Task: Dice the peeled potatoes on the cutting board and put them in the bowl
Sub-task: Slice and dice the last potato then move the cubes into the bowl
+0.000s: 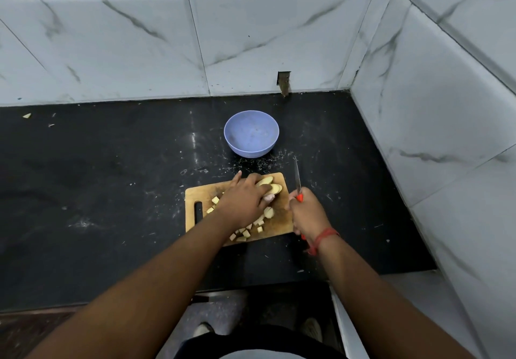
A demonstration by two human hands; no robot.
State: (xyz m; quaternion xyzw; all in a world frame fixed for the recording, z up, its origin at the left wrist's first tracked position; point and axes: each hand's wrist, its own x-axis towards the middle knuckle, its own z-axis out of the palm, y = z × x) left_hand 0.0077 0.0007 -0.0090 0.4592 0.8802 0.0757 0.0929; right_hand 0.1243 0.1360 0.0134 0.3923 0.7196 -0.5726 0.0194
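A wooden cutting board [275, 226] lies on the black, speckled worktop [111, 191], its long axis running left to right and slightly tilted, with a slot handle at its left end. On its far right corner rest long, pale yellow potato slices [270, 185], smooth and oval, stacked with their long axes pointing from near left to far right. The left hand [245, 201] reaches over the middle of the board and rests on these slices, its fingers [237, 178] stretched forward and loosely spread, pressing down rather than pinching. Small potato cubes [245, 231] with sharp edges lie scattered along the near edge of the board and beside the slot, and a rounder cut piece [269, 213] sits just under the left palm. The right hand [307, 213] is at the board's right edge, its fingers curled tight around the red handle of a knife [297, 176]; the thin steel blade points away from the person, toward the wall, held clear of the potato. A red thread band [324, 237] circles the right wrist. A round, matte blue plastic bowl [251, 134] stands on the worktop beyond the board, near but apart from it. White marble-veined tiles [251, 37] cover the walls.
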